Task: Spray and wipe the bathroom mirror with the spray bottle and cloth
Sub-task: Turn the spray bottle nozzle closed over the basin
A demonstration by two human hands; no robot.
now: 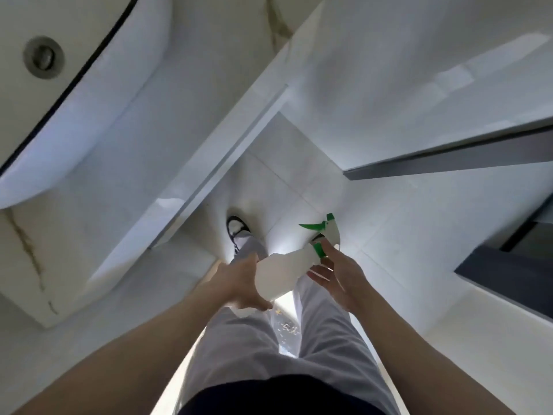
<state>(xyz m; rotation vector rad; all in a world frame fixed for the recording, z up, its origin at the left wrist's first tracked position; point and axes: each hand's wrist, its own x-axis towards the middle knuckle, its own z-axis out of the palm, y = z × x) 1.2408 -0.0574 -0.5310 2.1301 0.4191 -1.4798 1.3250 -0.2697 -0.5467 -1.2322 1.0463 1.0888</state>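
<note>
A: One spray bottle [284,272], white body, green trigger head, lying tilted in the air between both hands, above the person's legs.

B: Grip?

A: left hand [239,283] cups the base end, fingers curled round it from below. right hand [338,274] is at the neck end: fingers fairly straight, fingertips [324,245] touching the green collar, palm facing the bottle. Can't see it wrapped round.

B: Nozzle direction?

A: Away from the body, toward the floor tiles [302,172].

B: Surroundings?

A: Light grey trousers [248,339] under the bottle, one dark-and-white shoe [236,227] on the tiles. White basin [89,94] with a metal drain [43,56] on the left, on a marble-look counter [185,94]. Dark strip [449,158] on the right. No cloth or mirror visible to me.
</note>
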